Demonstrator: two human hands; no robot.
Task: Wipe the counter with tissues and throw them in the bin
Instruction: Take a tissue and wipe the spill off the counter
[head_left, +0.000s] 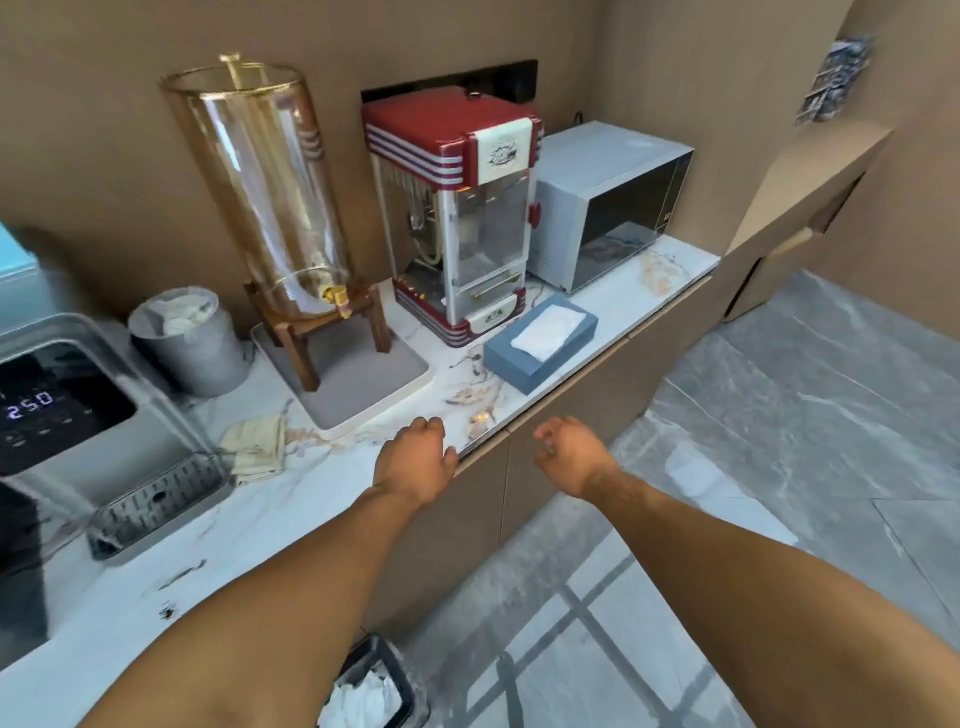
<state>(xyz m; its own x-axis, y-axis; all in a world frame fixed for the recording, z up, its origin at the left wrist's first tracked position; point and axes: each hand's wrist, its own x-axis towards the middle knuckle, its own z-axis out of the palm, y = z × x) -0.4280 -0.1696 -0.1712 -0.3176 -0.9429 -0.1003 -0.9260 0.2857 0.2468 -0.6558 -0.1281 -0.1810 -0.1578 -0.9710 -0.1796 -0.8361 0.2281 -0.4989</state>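
A blue tissue box (540, 339) with a white tissue showing on top lies on the marble counter (311, 499), near its front edge. My left hand (415, 457) rests palm down on the counter edge, fingers curled, holding nothing. My right hand (569, 449) hovers in front of the counter edge, fingers loosely apart and empty. A folded cream cloth (257, 447) lies on the counter left of my left hand. A dark floor bin (371, 691) with white tissues inside stands below, partly hidden by my left forearm. A grey countertop bin (189, 338) holds crumpled tissues.
A glass drink dispenser (270, 192) on a wooden stand sits on a grey mat (363, 384). A red popcorn machine (460, 213) and a microwave (608, 202) stand behind the tissue box. An appliance with a lit display (57, 410) is at the left.
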